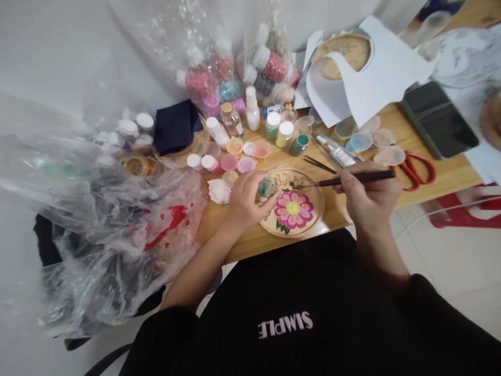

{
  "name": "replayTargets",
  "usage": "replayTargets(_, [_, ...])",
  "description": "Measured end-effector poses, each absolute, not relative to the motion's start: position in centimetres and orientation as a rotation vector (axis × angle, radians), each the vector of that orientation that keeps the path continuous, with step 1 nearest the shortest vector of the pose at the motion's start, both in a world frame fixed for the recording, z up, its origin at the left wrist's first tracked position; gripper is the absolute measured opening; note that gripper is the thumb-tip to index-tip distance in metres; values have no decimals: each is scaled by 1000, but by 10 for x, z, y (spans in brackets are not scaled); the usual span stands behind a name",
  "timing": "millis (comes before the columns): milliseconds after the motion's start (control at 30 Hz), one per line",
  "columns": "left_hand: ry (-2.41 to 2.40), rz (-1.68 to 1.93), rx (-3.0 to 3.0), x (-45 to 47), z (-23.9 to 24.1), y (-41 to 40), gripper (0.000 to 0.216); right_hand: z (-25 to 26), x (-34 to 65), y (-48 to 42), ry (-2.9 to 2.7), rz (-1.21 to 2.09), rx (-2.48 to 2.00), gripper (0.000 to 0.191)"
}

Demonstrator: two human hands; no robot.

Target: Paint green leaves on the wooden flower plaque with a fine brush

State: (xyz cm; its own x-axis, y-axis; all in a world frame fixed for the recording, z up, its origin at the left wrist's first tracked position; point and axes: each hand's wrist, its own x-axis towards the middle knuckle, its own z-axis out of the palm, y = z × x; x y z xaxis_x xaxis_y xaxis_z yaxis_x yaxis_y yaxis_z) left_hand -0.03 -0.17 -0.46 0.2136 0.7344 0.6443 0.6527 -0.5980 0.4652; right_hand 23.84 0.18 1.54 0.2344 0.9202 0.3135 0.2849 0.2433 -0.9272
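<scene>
My left hand (248, 201) is closed round a small clear cup (268, 187) with green paint in it, held over the left side of a round wooden plaque (319, 209). On the plaque is a pink and purple flower (293, 209) with a yellow centre and dark green leaves; line drawing shows near its top. My right hand (368, 196) grips the dark handle of a palette knife (329, 183). Its thin metal tip is at the small green leaves above the flower, and I cannot tell whether it touches them.
Paint jars (285, 133) and small cups of pink and orange paint (228, 162) stand behind the plaque. Black tweezers (319, 164), a white glue tube (340, 155), red scissors (420, 169) and a phone (440, 120) lie to the right. Plastic bags (156, 219) crowd the left.
</scene>
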Motion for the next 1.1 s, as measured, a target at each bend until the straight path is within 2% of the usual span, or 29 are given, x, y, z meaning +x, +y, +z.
replayTargets(1100, [1332,1328,2319,-1,-7,-3,38,17,238,3,-1354,629,-1279,11])
